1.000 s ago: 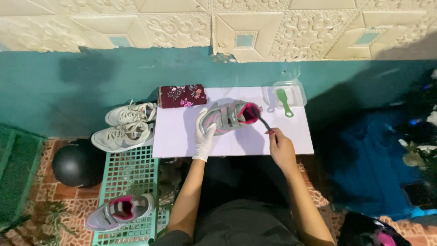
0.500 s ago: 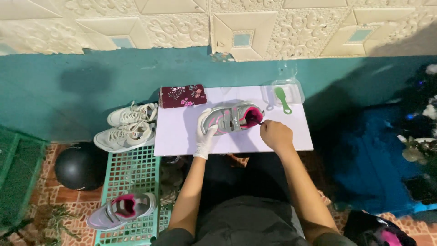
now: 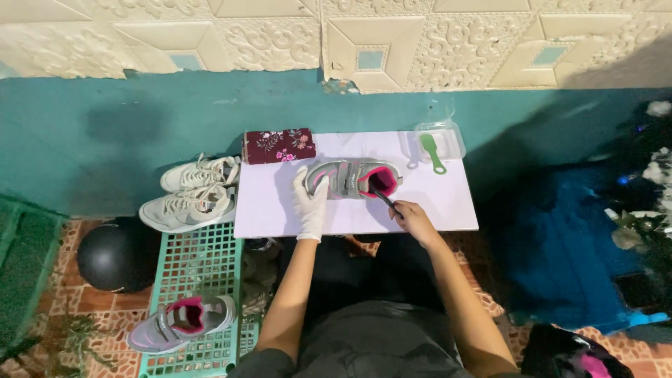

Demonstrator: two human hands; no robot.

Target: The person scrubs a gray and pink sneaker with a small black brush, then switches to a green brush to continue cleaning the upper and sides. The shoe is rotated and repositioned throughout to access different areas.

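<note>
I can't make out the thin dark tool [image 3: 383,198] my right hand [image 3: 413,219] holds, its tip hidden inside the shoe [image 3: 353,178], toe covered by my gloved left hand [image 3: 310,206].

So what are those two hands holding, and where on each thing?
The white-gloved left hand grips the grey-and-pink child's sneaker at its toe end. The bare right hand holds a thin dark tool by its near end.

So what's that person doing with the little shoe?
A person sits at a white board used as a table. The left hand, in a white glove, holds a small grey and pink shoe steady. The right hand pokes a thin dark tool into the shoe's pink opening. A green brush lies nearby, and the matching shoe waits on a green crate.
</note>
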